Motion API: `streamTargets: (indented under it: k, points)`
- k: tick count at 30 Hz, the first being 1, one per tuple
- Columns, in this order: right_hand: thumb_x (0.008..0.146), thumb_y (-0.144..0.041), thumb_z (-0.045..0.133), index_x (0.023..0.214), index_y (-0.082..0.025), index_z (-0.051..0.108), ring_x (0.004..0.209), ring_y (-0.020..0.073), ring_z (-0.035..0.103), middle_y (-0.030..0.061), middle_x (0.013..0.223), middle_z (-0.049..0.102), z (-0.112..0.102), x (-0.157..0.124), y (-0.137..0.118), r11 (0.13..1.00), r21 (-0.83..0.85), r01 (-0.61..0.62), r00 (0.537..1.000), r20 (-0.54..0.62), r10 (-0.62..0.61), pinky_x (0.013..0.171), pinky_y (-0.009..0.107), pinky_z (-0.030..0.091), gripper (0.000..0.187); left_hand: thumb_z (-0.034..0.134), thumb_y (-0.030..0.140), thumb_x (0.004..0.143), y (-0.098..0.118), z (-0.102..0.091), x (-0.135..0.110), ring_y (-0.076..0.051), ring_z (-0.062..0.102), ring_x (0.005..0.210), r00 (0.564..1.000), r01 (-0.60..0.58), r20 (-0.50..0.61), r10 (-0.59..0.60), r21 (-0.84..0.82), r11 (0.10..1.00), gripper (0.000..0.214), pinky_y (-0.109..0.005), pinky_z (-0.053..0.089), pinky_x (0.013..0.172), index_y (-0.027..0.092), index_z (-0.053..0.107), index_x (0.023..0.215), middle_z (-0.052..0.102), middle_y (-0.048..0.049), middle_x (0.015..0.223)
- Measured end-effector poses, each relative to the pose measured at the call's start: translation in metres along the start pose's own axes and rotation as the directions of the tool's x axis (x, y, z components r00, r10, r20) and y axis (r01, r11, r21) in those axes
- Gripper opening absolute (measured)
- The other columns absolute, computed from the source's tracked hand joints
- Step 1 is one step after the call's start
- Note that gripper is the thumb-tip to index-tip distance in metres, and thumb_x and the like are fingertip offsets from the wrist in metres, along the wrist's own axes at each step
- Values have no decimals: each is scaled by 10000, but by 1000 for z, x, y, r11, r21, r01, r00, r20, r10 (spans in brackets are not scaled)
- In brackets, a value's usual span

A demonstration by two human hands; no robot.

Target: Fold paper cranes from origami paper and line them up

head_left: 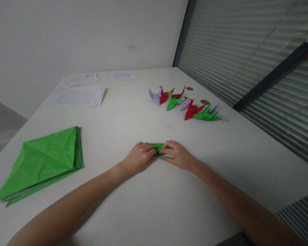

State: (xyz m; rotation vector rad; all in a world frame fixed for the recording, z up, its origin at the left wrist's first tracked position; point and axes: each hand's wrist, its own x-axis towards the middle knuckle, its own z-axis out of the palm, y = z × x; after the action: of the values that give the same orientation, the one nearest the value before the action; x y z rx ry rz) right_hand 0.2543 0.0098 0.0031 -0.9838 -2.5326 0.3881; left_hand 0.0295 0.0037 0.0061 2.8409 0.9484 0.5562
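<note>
A small folded piece of green origami paper [157, 146] lies on the white table between my hands. My left hand [141, 156] is closed on its left side, fingers bent and pressing on it. From the right, my right hand [178, 155] pinches the other side, thumb below and fingers above. A pale edge of the paper shows under the right fingers. Most of the folded shape is hidden by my fingers. To the left lies a stack of creased green paper sheets [48, 153], with grey-white edges showing between the layers.
Several folded paper cranes, among them a red crane [193, 110], a green crane [174, 101] and a lilac crane [156, 97], stand at the back right. Printed papers [78, 96] lie at the back left. Window blinds [246, 51] border the table's right side.
</note>
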Motion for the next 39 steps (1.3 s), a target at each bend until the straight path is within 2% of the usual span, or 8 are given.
streamTargets:
  k: [6, 11, 15, 19, 23, 28, 34, 39]
  points:
    - [885, -289, 631, 874, -215, 745, 819, 180, 553, 45, 836, 623, 8, 1, 3, 998, 57, -21, 996, -84, 26, 761, 324, 450, 136, 540, 281, 938, -18, 8, -4, -196, 655, 929, 994, -37, -108, 17, -183, 982, 218, -349, 491, 846, 175, 680, 808, 716, -79, 1051]
    - [899, -280, 614, 779, -208, 726, 772, 176, 559, 34, 782, 649, 10, 2, 7, 991, 95, -94, 989, -102, 104, 734, 333, 417, 180, 555, 270, 927, -20, 8, -3, -181, 655, 859, 990, -4, -133, -40, -310, 951, 188, -320, 503, 804, 174, 684, 830, 716, -76, 923]
    - [901, -285, 614, 786, -213, 711, 784, 178, 569, 25, 788, 668, 13, 3, 5, 976, 110, -190, 975, -96, 201, 758, 339, 389, 167, 522, 276, 939, -15, 7, -2, -178, 592, 816, 985, 31, -155, -78, -286, 958, 226, -307, 484, 748, 158, 667, 813, 643, -91, 856]
    - [894, -296, 626, 794, -210, 699, 796, 180, 570, 19, 777, 668, 17, 5, -1, 953, 95, -287, 951, -90, 295, 768, 335, 361, 151, 533, 245, 926, -10, 6, 0, -172, 550, 784, 977, 146, -110, -185, -288, 946, 197, -300, 458, 723, 153, 635, 784, 585, -72, 818]
    - [914, -334, 593, 772, -209, 680, 816, 193, 554, 23, 783, 668, 19, 7, -6, 929, -3, -370, 923, -118, 367, 767, 342, 318, 209, 549, 228, 912, -7, 7, 3, -178, 542, 802, 955, 265, -67, -288, -242, 933, 161, -317, 429, 749, 161, 628, 789, 582, -65, 848]
    - [917, -396, 574, 737, -208, 659, 819, 206, 522, 26, 793, 660, 18, 9, -11, 888, -128, -442, 894, -147, 423, 747, 348, 284, 273, 574, 273, 897, -4, 6, 2, -195, 542, 859, 943, 322, -53, -329, -106, 941, 144, -352, 377, 787, 178, 628, 803, 579, -54, 925]
    - [917, -432, 560, 741, -209, 656, 833, 211, 510, 29, 811, 653, 19, 9, -12, 874, -167, -457, 888, -148, 436, 745, 353, 274, 300, 607, 266, 861, -3, 4, 2, -189, 540, 857, 929, 362, -24, -369, -149, 920, 103, -343, 360, 780, 180, 623, 806, 572, -41, 919]
    - [908, -442, 572, 755, -223, 668, 855, 212, 517, 25, 801, 647, 21, 7, -8, 893, -107, -436, 895, -158, 418, 768, 361, 281, 284, 561, 315, 898, 6, 4, 4, -210, 548, 908, 900, 428, -14, -436, -166, 888, 138, -367, 338, 803, 201, 634, 868, 595, -36, 896]
